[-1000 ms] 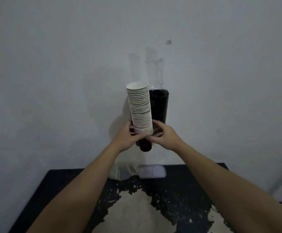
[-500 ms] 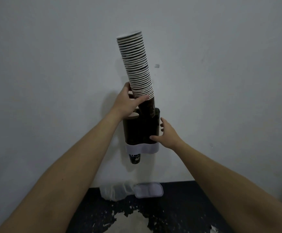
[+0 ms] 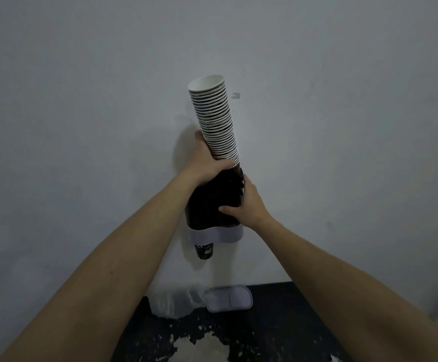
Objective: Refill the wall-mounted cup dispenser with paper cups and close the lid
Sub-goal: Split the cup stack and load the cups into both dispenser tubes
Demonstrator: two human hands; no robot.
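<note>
A tall stack of paper cups [image 3: 215, 118] with white rims stands tilted slightly left, its lower end inside the top of the dark wall-mounted dispenser [image 3: 207, 205]. My left hand [image 3: 207, 163] grips the stack just above the dispenser's mouth. My right hand [image 3: 244, 202] wraps the dispenser's right side, thumb across the front. The dispenser has a white base band [image 3: 215, 235], and one dark printed cup [image 3: 204, 251] pokes out below it. The white lid [image 3: 229, 299] lies flat on the black counter by the wall.
A crumpled clear plastic sleeve [image 3: 174, 304] lies left of the lid. The black counter [image 3: 278, 322] has white patches of worn paint. A small bracket [image 3: 236, 95] sticks out of the grey wall right of the stack's top.
The stack has sunk lower into the dispenser. My right hand moved up from the base band to the dispenser's dark body. The view tilted slightly.
</note>
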